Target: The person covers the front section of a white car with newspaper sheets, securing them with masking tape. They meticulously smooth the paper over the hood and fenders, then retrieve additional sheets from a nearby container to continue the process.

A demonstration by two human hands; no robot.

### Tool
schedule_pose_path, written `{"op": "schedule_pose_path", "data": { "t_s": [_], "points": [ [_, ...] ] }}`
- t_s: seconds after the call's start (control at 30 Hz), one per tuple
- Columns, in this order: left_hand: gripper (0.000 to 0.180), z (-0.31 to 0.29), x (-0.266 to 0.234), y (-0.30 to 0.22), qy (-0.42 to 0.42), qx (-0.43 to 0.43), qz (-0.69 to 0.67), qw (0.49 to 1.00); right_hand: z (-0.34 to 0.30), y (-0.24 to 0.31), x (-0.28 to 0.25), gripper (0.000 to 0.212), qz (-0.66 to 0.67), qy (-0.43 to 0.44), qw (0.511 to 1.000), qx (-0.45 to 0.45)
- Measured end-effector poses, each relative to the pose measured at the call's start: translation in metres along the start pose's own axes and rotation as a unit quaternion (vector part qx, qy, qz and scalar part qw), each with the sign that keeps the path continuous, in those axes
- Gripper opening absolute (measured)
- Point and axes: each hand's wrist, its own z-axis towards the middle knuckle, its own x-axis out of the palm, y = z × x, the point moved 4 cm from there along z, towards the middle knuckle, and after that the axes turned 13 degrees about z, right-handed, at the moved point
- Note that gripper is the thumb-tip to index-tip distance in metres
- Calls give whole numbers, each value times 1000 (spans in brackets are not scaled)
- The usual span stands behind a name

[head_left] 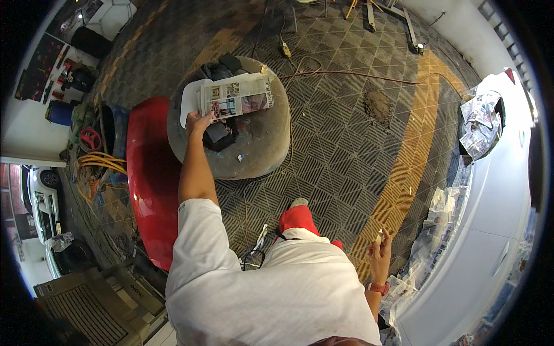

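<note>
With fingers closed on its near left corner, my left hand (199, 122) holds a folded newspaper (234, 98). The newspaper lies over a white sheet or board (189, 98) on a worn, rounded grey stand (259, 155). Dark cloths (219, 69) are bunched behind the paper, and a black cloth or bag (222, 138) lies in front of it. Low on the right, my right hand (378, 256) is closed on a small pale thing (380, 235) whose kind I cannot make out. A red band circles that wrist.
A glossy red car panel (147, 179) stands left of the stand. On the right is a white car body (479, 259), its wheel and lower edge covered with newspaper (482, 124). A cable (369, 78) crosses the tiled floor near a dirt pile (378, 105). Yellow hoses (101, 161) hang at left.
</note>
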Motion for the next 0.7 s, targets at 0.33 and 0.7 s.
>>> {"op": "schedule_pose_path", "data": {
  "t_s": [0.33, 0.7],
  "points": [
    [51, -82, -95, -92, -13, 147, -365, 919, 16, 18, 32, 44, -5, 2, 1000, -5],
    [54, -433, -91, -273, 2, 755, -155, 637, 56, 136, 103, 66, 343, 147, 925, -77]
  ]
}}
